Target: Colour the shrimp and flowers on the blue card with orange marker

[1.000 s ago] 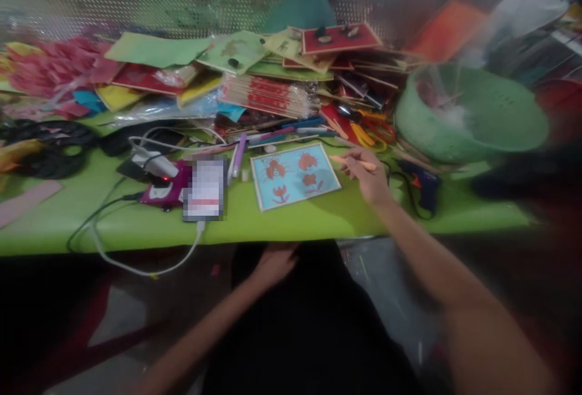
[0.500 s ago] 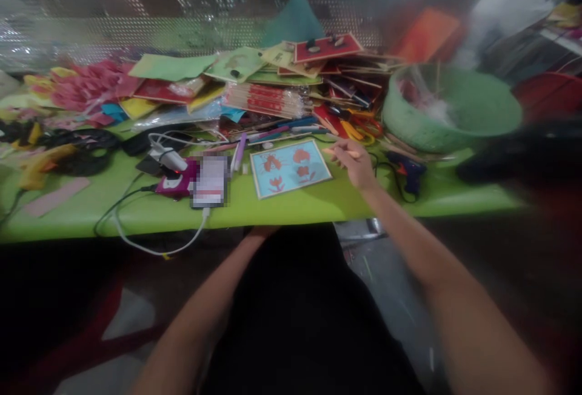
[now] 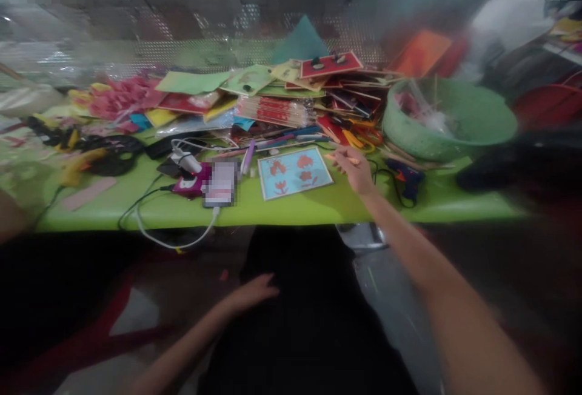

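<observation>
My right hand is closed in a writing grip around a slim orange pen, its tip pointing left. The pen is at the right edge of a light-blue card, which lies flat on the table and has a pale border. On the card are several orange-brown shapes, among them a butterfly and flowers. Below the table edge, my left hand rests on the black clothing over my lap, fingers stretched out and holding nothing.
A phone on a white cable lies beside a magenta power strip. To the right are a dark-blue glue gun and a green basin. Orange-handled scissors, stick bundles and stacked cards crowd the back.
My left hand has drawn back from under the table edge onto my lap and now shows its fingers. The view has shifted slightly. My right hand stays beside the card with the pen.
</observation>
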Available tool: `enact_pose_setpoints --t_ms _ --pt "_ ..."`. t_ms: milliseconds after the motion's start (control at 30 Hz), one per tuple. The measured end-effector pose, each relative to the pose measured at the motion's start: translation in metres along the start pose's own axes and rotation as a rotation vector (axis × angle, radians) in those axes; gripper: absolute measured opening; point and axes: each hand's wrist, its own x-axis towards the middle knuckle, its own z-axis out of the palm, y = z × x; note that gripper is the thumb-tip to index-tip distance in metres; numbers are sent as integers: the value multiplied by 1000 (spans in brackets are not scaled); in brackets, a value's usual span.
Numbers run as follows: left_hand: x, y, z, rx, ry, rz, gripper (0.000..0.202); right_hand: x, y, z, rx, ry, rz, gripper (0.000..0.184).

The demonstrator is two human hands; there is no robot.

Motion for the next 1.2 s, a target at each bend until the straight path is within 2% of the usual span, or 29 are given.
enact_pose_setpoints --t_ms 67,133,233,300,400,467,567,667,900,1033,1200 --pt "10 13 -4 121 188 102 48 -1 2 -1 -2 5 -6 39" --pt "8 32 -10 218 335 213 53 -3 5 -1 -24 0 -23 41" --pt "-12 67 -23 321 438 394 44 -6 6 -1 -152 -23 -47 40" --pt "-25 88 -38 551 602 551 36 -9 6 -1 -235 -46 -51 39" --pt "-25 107 -64 744 856 600 36 -13 6 -1 -289 -71 -42 40" --pt "-14 111 -81 836 945 559 44 -15 5 -2 -308 -86 -22 39" --pt "6 107 -95 914 973 498 56 -18 1 -2 -324 -116 14 35" --pt "17 100 -99 928 964 488 53 -18 -3 -2 -353 -98 1 33" --pt "12 88 -101 883 918 603 44 -15 -9 -1 -265 -30 83 33" --pt "8 88 -111 834 887 660 37 -13 -9 -5 -206 74 124 30" --pt "7 93 -123 776 888 707 28 -4 -3 -11 -175 201 108 29"
